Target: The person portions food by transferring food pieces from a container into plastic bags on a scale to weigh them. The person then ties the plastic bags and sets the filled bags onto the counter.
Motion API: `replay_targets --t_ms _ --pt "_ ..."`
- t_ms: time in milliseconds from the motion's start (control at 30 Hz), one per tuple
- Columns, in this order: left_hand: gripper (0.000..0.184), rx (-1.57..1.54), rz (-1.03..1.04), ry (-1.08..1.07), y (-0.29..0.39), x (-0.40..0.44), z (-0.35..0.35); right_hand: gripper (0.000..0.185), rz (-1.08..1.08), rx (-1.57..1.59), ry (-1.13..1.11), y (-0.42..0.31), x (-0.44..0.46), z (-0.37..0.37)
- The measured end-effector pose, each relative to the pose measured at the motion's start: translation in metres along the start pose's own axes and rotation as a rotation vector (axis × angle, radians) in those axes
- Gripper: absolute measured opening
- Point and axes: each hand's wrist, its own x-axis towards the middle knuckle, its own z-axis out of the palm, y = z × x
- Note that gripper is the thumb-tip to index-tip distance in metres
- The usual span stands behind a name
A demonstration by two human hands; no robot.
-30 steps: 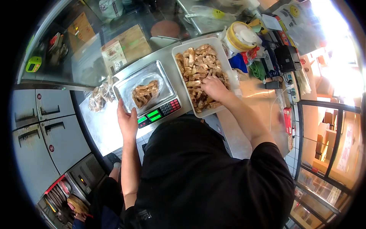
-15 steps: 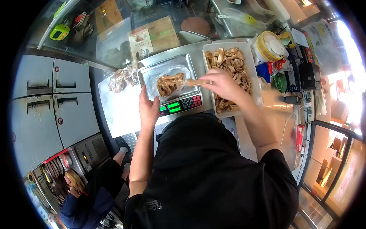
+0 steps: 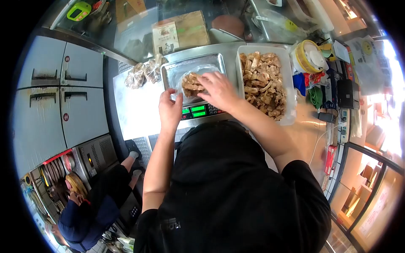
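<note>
A clear plastic bag of brown meat pieces (image 3: pixel 192 85) lies on the steel tray of a digital scale (image 3: pixel 171 71). My right hand (image 3: pixel 219 90) is over the bag's right side, fingers curled at the meat; what it grips is hidden. At the tray's left front edge is my left hand (image 3: pixel 170 110), thumb and fingers apart, beside the bag. Green digits glow on the scale's display (image 3: pixel 198 111). To the right of the scale stands a white plastic tub (image 3: pixel 290 90) filled with similar brown pieces.
Filled clear bags (image 3: pixel 145 74) lie left of the scale on a white surface (image 3: pixel 126 109). Behind are a cardboard box (image 3: pixel 192 29) and a glass panel. A yellow-rimmed bucket (image 3: pixel 310 57) stands at right. Another person (image 3: pixel 90 215) is at lower left, near grey cabinets (image 3: pixel 40 122).
My right hand has moved from the tub, carrying a piece, left to the bag on the scale. My left hand stays by the tray's edge. The view has shifted.
</note>
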Motion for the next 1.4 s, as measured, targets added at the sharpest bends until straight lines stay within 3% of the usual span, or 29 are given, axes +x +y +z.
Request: replay_targets --t_ms 167,267,467,533,567,633,767,800,867,900,1200,1300,1400 --pt "0.04 0.055 0.011 0.013 0.002 -0.002 0.001 0.053 0.021 -0.021 0.027 0.014 -0.006 -0.026" --pt "0.047 0.128 0.138 0.031 -0.01 0.001 0.003 0.052 0.074 -0.053 0.043 0.022 -0.01 -0.038" --pt "0.05 0.11 0.053 -0.014 0.0 0.001 -0.003 0.05 0.157 -0.156 0.124 0.055 -0.029 -0.074" --pt "0.049 0.049 0.111 0.017 -0.016 0.004 -0.004 0.047 0.216 -0.181 0.169 0.065 -0.04 -0.097" --pt "0.049 0.011 0.141 0.026 -0.021 0.004 0.001 0.046 0.262 -0.192 0.163 0.075 -0.049 -0.109" --pt "0.047 -0.035 -0.002 -0.002 0.0 -0.001 -0.007 0.045 0.353 -0.217 0.154 0.1 -0.069 -0.13" --pt "0.046 -0.029 0.031 0.01 0.004 -0.004 -0.009 0.041 0.502 -0.257 0.029 0.135 -0.11 -0.163" --pt "0.045 -0.033 0.008 -0.007 0.006 -0.005 -0.01 0.035 0.448 -0.257 0.051 0.138 -0.119 -0.167" --pt "0.047 -0.028 -0.031 -0.032 0.01 -0.007 -0.012 0.033 0.549 -0.168 -0.112 0.137 -0.127 -0.171" --pt "0.047 -0.037 -0.056 -0.04 0.015 -0.008 -0.013 0.032 0.599 -0.12 -0.192 0.134 -0.129 -0.172" --pt "0.05 0.033 -0.103 -0.081 0.025 -0.004 -0.012 0.03 0.234 0.014 -0.383 0.096 -0.142 -0.076" --pt "0.049 0.007 -0.095 -0.083 0.027 -0.003 -0.009 0.025 0.254 -0.036 -0.506 0.097 -0.144 -0.043" --pt "0.049 -0.012 -0.077 -0.087 0.031 -0.003 -0.011 0.021 0.302 0.107 -0.27 0.119 -0.153 -0.033"
